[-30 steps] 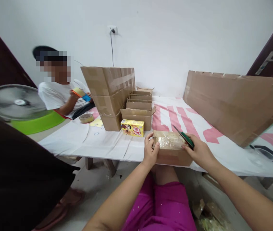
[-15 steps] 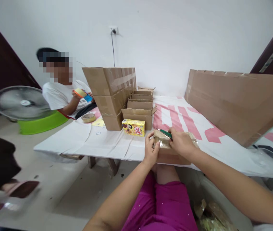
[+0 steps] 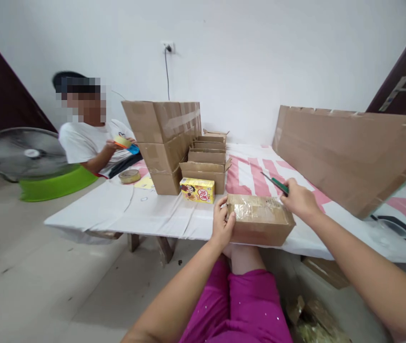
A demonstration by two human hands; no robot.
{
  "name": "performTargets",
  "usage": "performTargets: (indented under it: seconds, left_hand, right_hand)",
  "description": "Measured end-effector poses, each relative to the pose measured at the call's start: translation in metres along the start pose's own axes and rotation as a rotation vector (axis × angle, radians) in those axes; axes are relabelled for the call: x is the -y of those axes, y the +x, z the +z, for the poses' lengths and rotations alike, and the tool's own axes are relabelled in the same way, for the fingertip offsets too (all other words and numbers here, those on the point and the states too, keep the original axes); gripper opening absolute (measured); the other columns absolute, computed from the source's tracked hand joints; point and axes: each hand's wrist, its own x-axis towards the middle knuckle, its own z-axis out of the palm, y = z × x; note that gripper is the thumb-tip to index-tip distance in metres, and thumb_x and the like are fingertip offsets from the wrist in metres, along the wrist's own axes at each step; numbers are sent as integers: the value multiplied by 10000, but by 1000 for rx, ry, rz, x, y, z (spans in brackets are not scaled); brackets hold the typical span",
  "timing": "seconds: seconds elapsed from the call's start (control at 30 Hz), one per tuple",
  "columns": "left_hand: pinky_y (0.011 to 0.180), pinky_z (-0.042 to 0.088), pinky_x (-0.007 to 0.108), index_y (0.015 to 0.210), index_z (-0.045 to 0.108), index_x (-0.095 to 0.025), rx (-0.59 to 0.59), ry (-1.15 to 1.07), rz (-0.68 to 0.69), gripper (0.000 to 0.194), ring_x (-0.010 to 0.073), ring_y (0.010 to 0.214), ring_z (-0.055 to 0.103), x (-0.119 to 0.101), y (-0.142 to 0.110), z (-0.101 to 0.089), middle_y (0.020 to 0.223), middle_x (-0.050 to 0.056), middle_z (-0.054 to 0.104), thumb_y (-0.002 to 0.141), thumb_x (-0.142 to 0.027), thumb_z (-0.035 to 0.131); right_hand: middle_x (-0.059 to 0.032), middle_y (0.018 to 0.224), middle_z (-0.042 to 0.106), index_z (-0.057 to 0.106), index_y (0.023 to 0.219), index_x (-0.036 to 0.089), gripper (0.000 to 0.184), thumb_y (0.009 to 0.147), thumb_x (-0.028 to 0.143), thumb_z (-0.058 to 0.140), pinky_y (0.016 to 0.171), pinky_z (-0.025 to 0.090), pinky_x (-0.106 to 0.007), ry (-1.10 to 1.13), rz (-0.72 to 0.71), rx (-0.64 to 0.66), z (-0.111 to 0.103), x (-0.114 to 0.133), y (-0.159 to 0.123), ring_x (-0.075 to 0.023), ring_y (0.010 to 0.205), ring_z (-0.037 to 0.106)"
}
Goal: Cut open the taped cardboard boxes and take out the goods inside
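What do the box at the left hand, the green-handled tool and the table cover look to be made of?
Box: brown cardboard, mostly matte; shiny glare on top suggests clear plastic tape.
Green-handled tool: handle probably plastic, judging by its solid green; the slim greyish tip may be metal.
Table cover: dull white sheeting, creased, with pink patches; cloth or plastic unclear.

From taped box (image 3: 260,220): lane over surface (image 3: 246,164) at 12 o'clock, between open cartons (image 3: 203,167) at 10–11 and tall cardboard (image 3: 349,152) at 2. Yellow pack (image 3: 197,190), carton stack (image 3: 167,147) block 10. Left fingers (image 3: 220,206) bar 9; cutter (image 3: 279,185) juts toward lane.
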Motion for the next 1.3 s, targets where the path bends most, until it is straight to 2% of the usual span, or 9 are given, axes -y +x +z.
performTargets:
  seconds: [0.17,0.3,0.4,0.57,0.7,0.83,1.07,1.17,1.3]
  left_hand:
    - [1050,376,475,985,622,-170,-8,-3,4,290,269,1217,471,2,0,2,1270,140,486,918,-389,445]
    - [1062,366,466,1033,612,-171,-10,-2,10,295,262,1224,461,4,0,2,1266,137,483,917,-386,448]
    - [1062,364,464,1023,616,-176,-17,7,10,293,263,1221,461,5,1,3,1263,130,491,915,-392,450]
    - [1065,360,458,1061,609,-183,-14,22,22,305,264,1226,462,3,2,3,1276,126,497,918,-399,449]
    - [1069,363,452,987,613,-181,-22,24,38,285,259,1223,469,1,1,3,1266,124,504,922,-401,445]
    - [1069,369,446,934,609,-186,-25,20,35,277,254,1224,470,1,1,3,1275,118,503,922,-411,447]
    - [1087,353,446,974,615,-189,-9,-12,23,276,249,1263,447,-5,-3,1,1325,115,483,929,-404,448]
    - [1096,341,455,1027,614,-193,-10,-28,3,277,255,1283,431,-9,-8,0,1358,119,460,936,-390,443]
    - [1105,328,466,1050,603,-185,1,-29,20,277,257,1306,408,-13,-18,-4,1387,128,426,946,-374,430]
  right_hand:
    - [-121,960,694,541,1129,169,354,806,313,544,615,373,-305,-41,186,-26,22,-94,-12,-263,825,651]
    - [-107,920,687,557,1062,174,271,801,234,515,643,383,-310,-15,118,31,61,-154,-51,-250,793,639]
    - [-62,866,679,577,973,197,208,771,184,531,677,406,-292,47,47,74,88,-174,-83,-217,790,633]
    - [-58,923,660,559,974,199,205,774,187,519,771,441,-310,152,22,49,114,-180,-114,-209,863,624]
    - [-52,939,650,560,947,210,181,772,228,517,794,447,-328,245,27,32,118,-187,-122,-218,897,614]
    - [-31,892,660,571,898,221,170,751,305,558,734,462,-310,346,63,42,120,-193,-124,-212,839,622]
    - [-63,894,682,558,938,204,306,789,471,543,735,479,-333,451,265,-59,118,-186,-101,-223,814,631]
    - [-63,915,695,588,935,203,304,727,422,622,756,476,-343,469,298,-49,118,-174,-83,-232,842,638]
    - [-60,902,703,626,938,191,308,668,331,668,760,484,-328,522,260,-3,119,-150,-62,-221,845,651]
